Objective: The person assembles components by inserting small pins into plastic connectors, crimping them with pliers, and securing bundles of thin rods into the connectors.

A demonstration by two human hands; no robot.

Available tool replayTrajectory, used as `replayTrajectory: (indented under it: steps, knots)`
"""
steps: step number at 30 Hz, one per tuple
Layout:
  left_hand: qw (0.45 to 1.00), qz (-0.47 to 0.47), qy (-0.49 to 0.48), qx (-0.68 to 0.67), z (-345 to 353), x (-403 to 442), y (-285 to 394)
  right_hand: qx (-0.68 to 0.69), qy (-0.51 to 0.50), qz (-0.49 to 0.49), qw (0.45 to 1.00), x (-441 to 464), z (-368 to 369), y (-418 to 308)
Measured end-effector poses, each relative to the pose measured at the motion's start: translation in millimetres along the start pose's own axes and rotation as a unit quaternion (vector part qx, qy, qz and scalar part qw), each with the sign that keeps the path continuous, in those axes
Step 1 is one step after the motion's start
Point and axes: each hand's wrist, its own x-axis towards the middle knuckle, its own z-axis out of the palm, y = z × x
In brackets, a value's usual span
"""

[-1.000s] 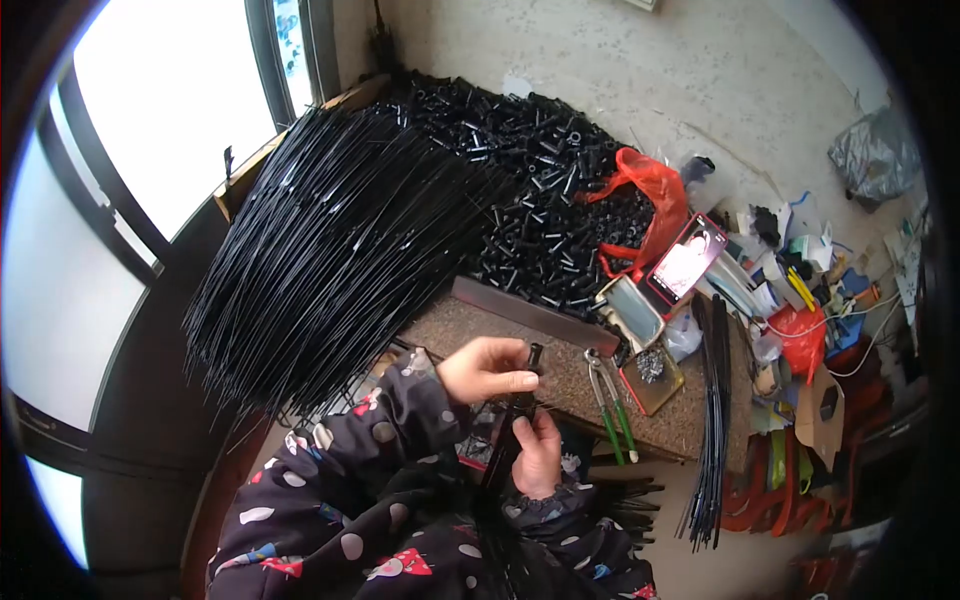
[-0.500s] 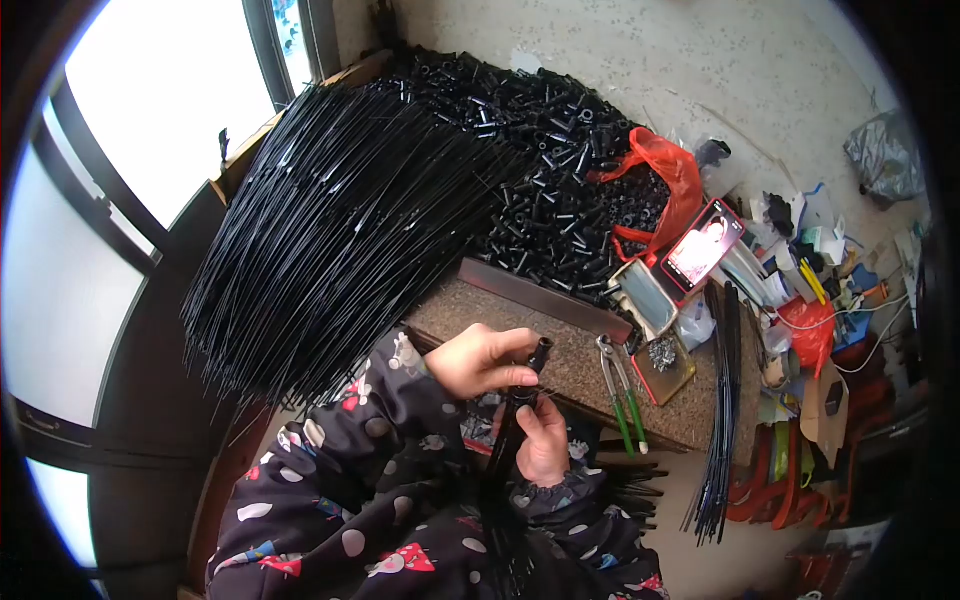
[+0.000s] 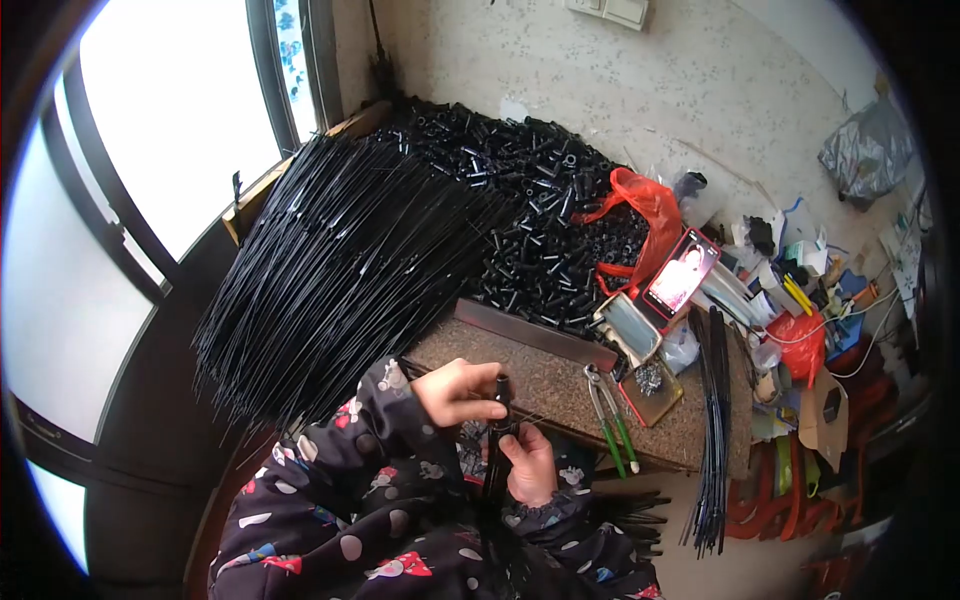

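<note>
My left hand (image 3: 455,392) is closed with thumb and fingers around the upper part of a black tube (image 3: 502,386), whose top end sticks up past the fingertips. Just below, my right hand (image 3: 530,468) grips the lower part, thumb up along its side. The tube stands nearly upright in front of my body, and its lower end is lost against dark clothing and dark rods. Beyond my hands lies the speckled tabletop (image 3: 500,363), with a metal bar (image 3: 535,336) along it. Green-handled pliers (image 3: 611,422) rest to the right of my hands.
A big stack of thin black rods (image 3: 330,270) fills the left. Behind it spreads a heap of short black tubes (image 3: 545,220), beside a red plastic bag (image 3: 652,215). A lit phone (image 3: 682,272), a tray of small metal parts (image 3: 650,385) and a rod bundle (image 3: 712,430) lie right.
The view has tilted up, showing more wall. Both hands still hold the tube; it has turned more upright, and my left fingers now sit closer around its top.
</note>
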Motion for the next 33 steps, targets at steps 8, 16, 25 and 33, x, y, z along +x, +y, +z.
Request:
replayTrajectory:
  steps: [8,16,25,33]
  knots:
    - [0.989,-0.054,0.11,-0.08,22.5,-7.8,11.1,0.018,-0.015,0.004,1.0,0.1,-1.0,-3.7]
    - [0.983,0.052,0.173,-0.014,44.4,-14.2,9.1,-0.02,0.024,-0.023,0.999,1.7,-14.4,-3.1]
    - [0.974,0.062,0.196,-0.099,54.2,-7.6,-16.0,0.004,-0.003,-0.028,1.0,6.2,-8.7,-11.2]
    - [0.956,0.081,0.197,-0.2,61.9,-16.3,-27.6,0.026,-0.092,-0.03,0.995,5.7,-13.9,-13.9]
